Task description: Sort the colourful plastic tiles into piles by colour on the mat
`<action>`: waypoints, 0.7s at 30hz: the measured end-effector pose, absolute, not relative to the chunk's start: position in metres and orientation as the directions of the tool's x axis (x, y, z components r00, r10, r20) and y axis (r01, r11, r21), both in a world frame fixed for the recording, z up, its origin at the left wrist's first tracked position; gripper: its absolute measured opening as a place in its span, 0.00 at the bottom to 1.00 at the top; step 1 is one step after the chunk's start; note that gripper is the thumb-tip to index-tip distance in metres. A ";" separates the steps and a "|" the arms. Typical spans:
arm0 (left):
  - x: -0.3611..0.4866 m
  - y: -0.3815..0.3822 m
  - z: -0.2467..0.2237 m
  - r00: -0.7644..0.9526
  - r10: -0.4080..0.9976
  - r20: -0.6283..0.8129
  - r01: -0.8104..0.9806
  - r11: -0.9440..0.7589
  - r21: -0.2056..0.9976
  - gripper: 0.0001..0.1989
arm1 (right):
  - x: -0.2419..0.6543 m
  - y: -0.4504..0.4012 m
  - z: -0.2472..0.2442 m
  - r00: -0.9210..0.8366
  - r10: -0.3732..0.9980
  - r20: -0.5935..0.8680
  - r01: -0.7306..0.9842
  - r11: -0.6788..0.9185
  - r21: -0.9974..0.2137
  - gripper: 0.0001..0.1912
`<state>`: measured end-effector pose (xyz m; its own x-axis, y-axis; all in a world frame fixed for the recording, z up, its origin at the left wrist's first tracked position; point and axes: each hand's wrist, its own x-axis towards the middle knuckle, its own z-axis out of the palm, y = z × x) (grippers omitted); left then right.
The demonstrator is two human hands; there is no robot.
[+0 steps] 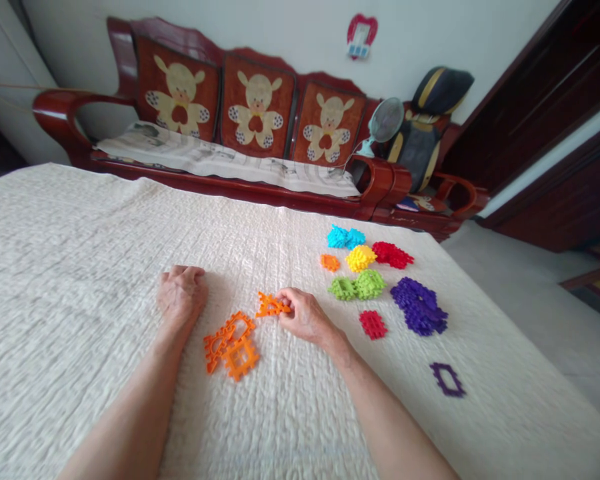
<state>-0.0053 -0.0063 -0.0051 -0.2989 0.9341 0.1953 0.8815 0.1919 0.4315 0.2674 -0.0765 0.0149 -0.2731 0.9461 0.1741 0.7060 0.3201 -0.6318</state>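
Note:
Between the thumb and fingers of my right hand (305, 316) is an orange triangular building piece (269, 305) with notched edges, held just above the quilted cover. My left hand (183, 293) rests on the cover with its fingers curled into a loose fist, and nothing shows in it. Between my forearms lie several orange notched pieces, partly overlapping, among them a square piece (241, 358) with a window-like frame and a piece with a rounded opening (243, 325).
Right of my right hand are piles of blue (346, 237), yellow (361, 258), red (393, 255), green (370, 285) and purple pieces (419, 305). A small orange stack (330, 262), a red stack (373, 325) and one purple frame (448, 380) lie apart. Beyond the cover stands a wooden sofa (230, 190).

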 end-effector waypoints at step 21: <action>-0.005 -0.008 0.000 -0.293 0.944 0.153 0.874 0.200 0.443 0.19 | 0.376 0.013 0.055 0.355 0.935 0.031 0.919 -0.342 -0.194 0.20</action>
